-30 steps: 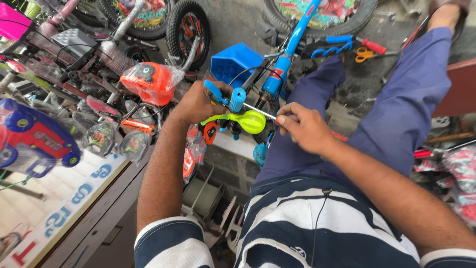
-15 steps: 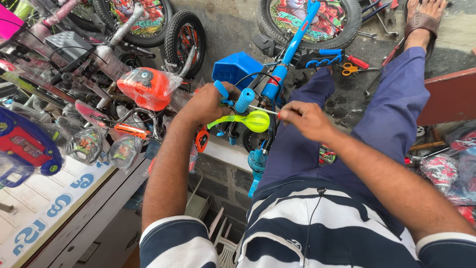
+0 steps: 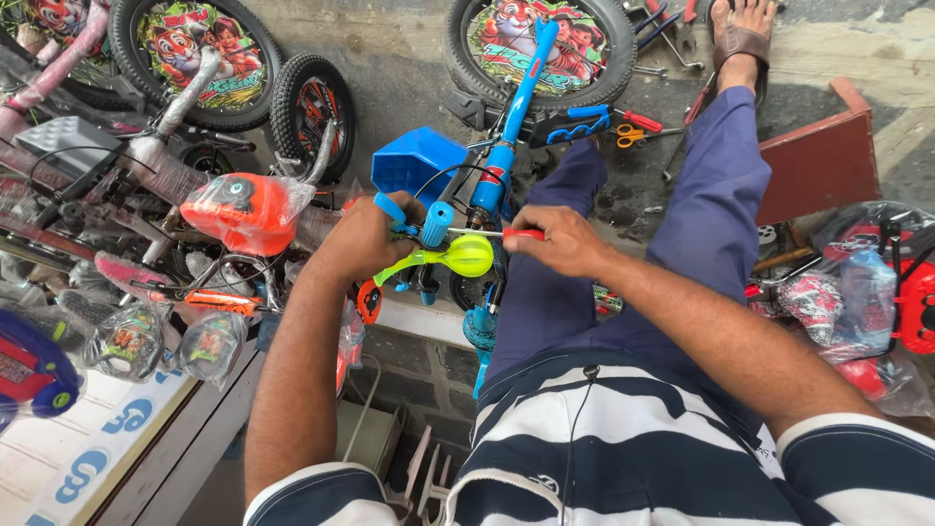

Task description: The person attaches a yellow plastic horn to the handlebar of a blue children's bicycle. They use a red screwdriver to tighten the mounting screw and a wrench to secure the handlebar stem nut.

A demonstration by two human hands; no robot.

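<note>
1. Head view, taking the blue bicycle frame (image 3: 502, 161) as landmark: far to its left lies an orange plastic-wrapped part (image 3: 245, 209)
2. Just left of the frame, the left hand (image 3: 362, 237) has its fingers curled tight around a blue handlebar grip (image 3: 392, 210)
3. At the frame's foot, a yellow-green bell lever (image 3: 456, 257) is mounted
4. Just right, the right hand (image 3: 557, 241) pinches a red-handled screwdriver (image 3: 506, 234), its tip pointing left towards the lever

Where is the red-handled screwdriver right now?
The red-handled screwdriver is in the right hand at centre frame, its tip pointing left toward the blue handlebar grip, just above the lime-green horn.
</note>
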